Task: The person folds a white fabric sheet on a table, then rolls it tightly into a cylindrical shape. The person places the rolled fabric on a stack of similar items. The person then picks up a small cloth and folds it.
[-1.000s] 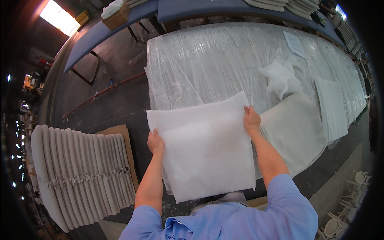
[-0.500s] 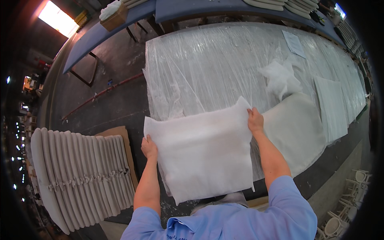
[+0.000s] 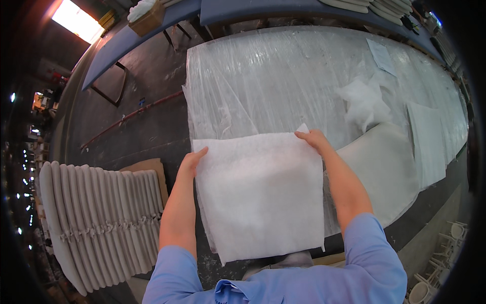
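A white sheet of fluffy wadding lies spread in front of me, its near edge close to my body. At its far left corner my left hand is closed on the edge, one finger or thumb lying on top. My right hand pinches the far right corner, where a small tip of the sheet sticks up beyond the fingers. Under and beyond the sheet is a large surface wrapped in clear plastic film. Beside my right forearm lies a pale, rounded cushion-shaped piece.
A torn clump of wadding and stacked white sheets lie to the right. Grey-beige cushions stand in a row at left. Blue tables run along the back, one with a cardboard box. White chairs or stools are at lower right.
The sheet's far edge has come down lower and straighter, and its raised right corner has dropped. My left hand has moved up slightly; my right hand has shifted inward along the edge.
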`<state>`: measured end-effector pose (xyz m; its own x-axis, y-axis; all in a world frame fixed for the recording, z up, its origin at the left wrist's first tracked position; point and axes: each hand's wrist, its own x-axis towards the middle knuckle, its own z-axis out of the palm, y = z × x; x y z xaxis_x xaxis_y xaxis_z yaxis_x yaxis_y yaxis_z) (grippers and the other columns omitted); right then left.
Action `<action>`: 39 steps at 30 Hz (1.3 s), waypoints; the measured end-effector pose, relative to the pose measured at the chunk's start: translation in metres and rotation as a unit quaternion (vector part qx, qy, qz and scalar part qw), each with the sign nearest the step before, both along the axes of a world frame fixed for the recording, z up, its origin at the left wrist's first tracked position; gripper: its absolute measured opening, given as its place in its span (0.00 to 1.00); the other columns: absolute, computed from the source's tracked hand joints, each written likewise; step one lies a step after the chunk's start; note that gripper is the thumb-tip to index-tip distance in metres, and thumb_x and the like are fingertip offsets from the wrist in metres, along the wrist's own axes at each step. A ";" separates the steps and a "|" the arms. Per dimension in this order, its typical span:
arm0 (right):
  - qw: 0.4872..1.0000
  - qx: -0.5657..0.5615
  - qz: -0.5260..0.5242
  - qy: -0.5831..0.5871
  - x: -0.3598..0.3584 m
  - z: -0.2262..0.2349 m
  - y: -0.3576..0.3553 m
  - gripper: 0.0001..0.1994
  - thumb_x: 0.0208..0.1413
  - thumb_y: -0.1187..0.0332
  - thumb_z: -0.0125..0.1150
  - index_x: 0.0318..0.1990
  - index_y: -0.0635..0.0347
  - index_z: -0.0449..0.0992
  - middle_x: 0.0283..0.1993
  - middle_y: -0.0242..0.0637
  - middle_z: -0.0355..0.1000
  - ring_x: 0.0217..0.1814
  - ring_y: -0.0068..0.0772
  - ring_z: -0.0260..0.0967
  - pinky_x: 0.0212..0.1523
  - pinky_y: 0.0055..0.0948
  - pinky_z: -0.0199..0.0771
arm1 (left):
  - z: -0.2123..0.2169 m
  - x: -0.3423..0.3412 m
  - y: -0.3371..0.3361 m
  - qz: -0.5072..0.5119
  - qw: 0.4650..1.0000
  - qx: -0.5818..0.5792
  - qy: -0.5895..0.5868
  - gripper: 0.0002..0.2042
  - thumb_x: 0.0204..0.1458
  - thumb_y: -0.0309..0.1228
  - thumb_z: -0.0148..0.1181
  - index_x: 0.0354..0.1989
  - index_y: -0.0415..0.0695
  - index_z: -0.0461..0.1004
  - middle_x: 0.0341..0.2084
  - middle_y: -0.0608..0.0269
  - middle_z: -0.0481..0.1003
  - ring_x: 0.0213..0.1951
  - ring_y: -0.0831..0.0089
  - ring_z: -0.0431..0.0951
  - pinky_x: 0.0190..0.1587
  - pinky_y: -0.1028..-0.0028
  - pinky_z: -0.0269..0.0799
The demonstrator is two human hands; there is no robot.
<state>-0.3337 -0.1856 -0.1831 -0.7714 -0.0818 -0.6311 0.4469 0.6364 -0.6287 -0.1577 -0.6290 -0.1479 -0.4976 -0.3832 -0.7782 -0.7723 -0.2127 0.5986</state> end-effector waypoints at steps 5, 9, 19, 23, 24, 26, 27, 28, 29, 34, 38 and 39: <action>0.995 -0.086 -0.034 0.034 -0.001 -0.029 -0.008 0.24 0.60 0.56 0.68 0.49 0.74 0.81 0.48 0.51 0.80 0.46 0.46 0.80 0.46 0.43 0.77 | -0.015 -0.003 0.016 0.021 0.974 -0.218 0.055 0.24 0.65 0.44 0.60 0.58 0.32 0.76 0.52 0.49 0.81 0.52 0.53 0.81 0.56 0.59 0.73; 0.989 0.000 -0.023 0.148 0.000 -0.023 0.009 0.20 0.61 0.58 0.65 0.48 0.70 0.81 0.46 0.52 0.81 0.48 0.52 0.79 0.48 0.44 0.75 | -0.013 0.020 0.017 0.030 0.913 -0.404 0.052 0.22 0.67 0.44 0.54 0.52 0.34 0.79 0.45 0.42 0.82 0.49 0.45 0.81 0.52 0.56 0.73; 0.962 0.069 -0.014 0.262 0.010 -0.006 0.032 0.18 0.61 0.58 0.64 0.44 0.68 0.82 0.43 0.53 0.82 0.48 0.53 0.79 0.49 0.43 0.74 | -0.003 0.044 0.007 0.091 0.888 -0.447 0.051 0.21 0.68 0.44 0.53 0.49 0.34 0.79 0.42 0.43 0.82 0.48 0.45 0.82 0.52 0.55 0.74; 0.959 -0.099 -0.079 0.252 0.017 0.024 0.011 0.23 0.61 0.54 0.66 0.51 0.67 0.79 0.38 0.47 0.81 0.44 0.48 0.78 0.49 0.41 0.74 | 0.002 0.049 0.012 0.117 0.937 -0.262 0.200 0.19 0.67 0.41 0.59 0.54 0.38 0.77 0.46 0.53 0.82 0.45 0.57 0.82 0.51 0.61 0.75; 0.958 -0.136 -0.103 0.229 0.022 0.030 0.013 0.25 0.61 0.53 0.67 0.55 0.66 0.77 0.38 0.45 0.80 0.43 0.44 0.77 0.49 0.39 0.74 | 0.006 0.050 0.017 0.104 0.941 -0.186 0.264 0.19 0.66 0.41 0.60 0.56 0.39 0.77 0.48 0.56 0.82 0.45 0.60 0.82 0.51 0.63 0.75; 0.948 -0.211 -0.151 0.183 0.039 0.041 0.019 0.31 0.60 0.51 0.69 0.62 0.65 0.72 0.38 0.41 0.77 0.40 0.36 0.75 0.48 0.35 0.74 | 0.022 0.066 0.022 0.097 0.952 -0.173 0.232 0.20 0.63 0.41 0.66 0.58 0.45 0.74 0.44 0.64 0.80 0.40 0.71 0.80 0.43 0.67 0.75; 0.952 -0.182 -0.157 0.187 0.052 0.040 0.032 0.32 0.60 0.50 0.70 0.63 0.64 0.71 0.40 0.41 0.76 0.41 0.35 0.74 0.48 0.34 0.74 | 0.029 0.081 0.026 0.110 0.960 -0.149 0.208 0.19 0.63 0.42 0.66 0.56 0.46 0.73 0.42 0.65 0.80 0.38 0.73 0.79 0.41 0.69 0.75; 0.956 -0.155 -0.161 0.189 0.072 0.034 0.051 0.34 0.59 0.49 0.70 0.64 0.64 0.69 0.41 0.40 0.75 0.41 0.33 0.73 0.47 0.34 0.74 | 0.034 0.100 0.029 0.124 0.967 -0.126 0.183 0.19 0.62 0.43 0.67 0.55 0.48 0.73 0.39 0.66 0.79 0.36 0.75 0.78 0.38 0.70 0.75; 0.960 -0.132 -0.159 0.187 0.093 0.030 0.063 0.35 0.59 0.49 0.71 0.65 0.63 0.67 0.43 0.40 0.74 0.41 0.32 0.72 0.47 0.33 0.74 | 0.036 0.124 0.030 0.107 0.976 -0.125 0.144 0.18 0.62 0.48 0.66 0.50 0.53 0.70 0.33 0.69 0.76 0.32 0.77 0.77 0.34 0.71 0.75; 0.991 -0.002 -0.080 0.109 0.211 0.013 0.078 0.23 0.58 0.52 0.72 0.47 0.64 0.75 0.42 0.42 0.75 0.41 0.35 0.73 0.44 0.37 0.74 | 0.015 0.222 0.077 0.093 0.993 -0.067 0.025 0.19 0.56 0.44 0.73 0.45 0.45 0.74 0.30 0.66 0.76 0.27 0.78 0.74 0.25 0.73 0.69; 0.987 0.045 -0.086 0.129 0.234 0.028 0.066 0.20 0.58 0.55 0.71 0.41 0.66 0.77 0.36 0.40 0.76 0.39 0.37 0.74 0.44 0.38 0.73 | 0.005 0.238 0.096 0.045 0.988 -0.123 0.087 0.18 0.55 0.41 0.73 0.42 0.39 0.76 0.30 0.66 0.76 0.26 0.75 0.72 0.27 0.70 0.68; 0.983 0.045 -0.092 0.153 0.235 0.029 0.067 0.19 0.58 0.55 0.70 0.40 0.66 0.77 0.34 0.40 0.76 0.39 0.37 0.74 0.44 0.39 0.73 | 0.004 0.238 0.097 0.042 0.985 -0.118 0.120 0.19 0.55 0.40 0.73 0.43 0.38 0.76 0.29 0.66 0.76 0.25 0.74 0.72 0.28 0.70 0.68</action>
<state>-0.0990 -0.1189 -0.1539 -0.9227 0.1229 -0.3654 0.3586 0.6214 -0.6966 0.0801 -0.5322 -0.1443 -0.6145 -0.5875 -0.5266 -0.5887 -0.1028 0.8018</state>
